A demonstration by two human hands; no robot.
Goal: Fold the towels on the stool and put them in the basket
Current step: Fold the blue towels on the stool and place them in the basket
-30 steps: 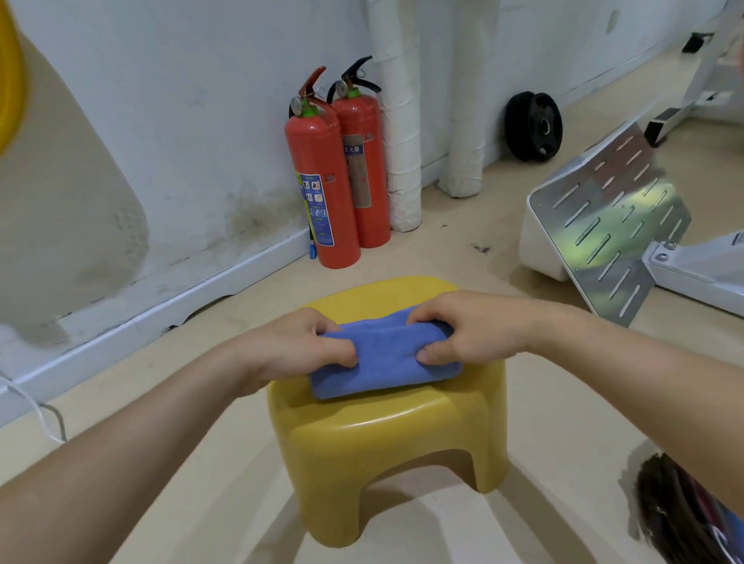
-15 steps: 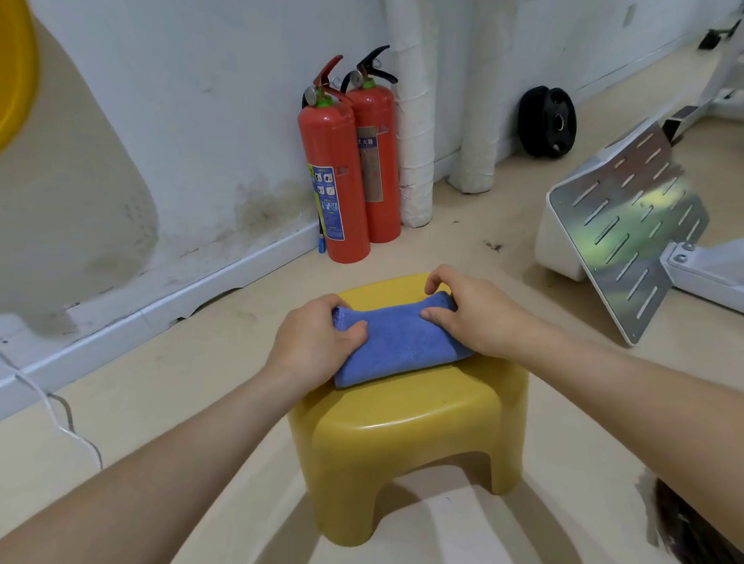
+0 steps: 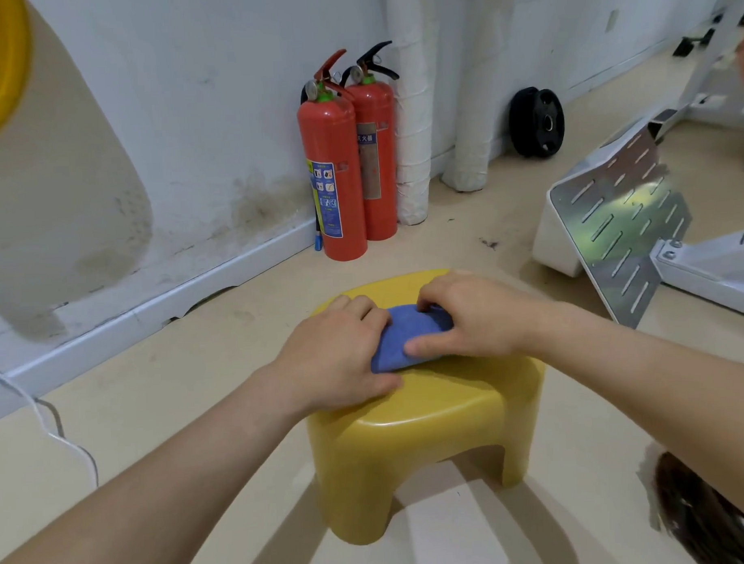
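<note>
Viewing from the head camera: the blue towel [image 3: 406, 337] lies folded into a compact bundle on top of the yellow stool [image 3: 430, 427], at the centre of the frame.

- The left hand [image 3: 339, 354] covers the left end of the bundle. Its grip is closed on the towel, with the fingers bent over the top and the thumb along the near edge.
- The right hand [image 3: 477, 316] covers the right end. Its grip pinches the towel, with the fingertips curled onto the far edge and the thumb pressed against the near edge.
- Only a narrow strip of blue shows between the two hands.
- A dark basket [image 3: 703, 519] sits on the floor at the lower right corner. It is cut off by the frame edge and partly hidden by the right forearm, so its contents cannot be told.
- Two red fire extinguishers [image 3: 333, 173] stand against the wall, upper centre.
</note>
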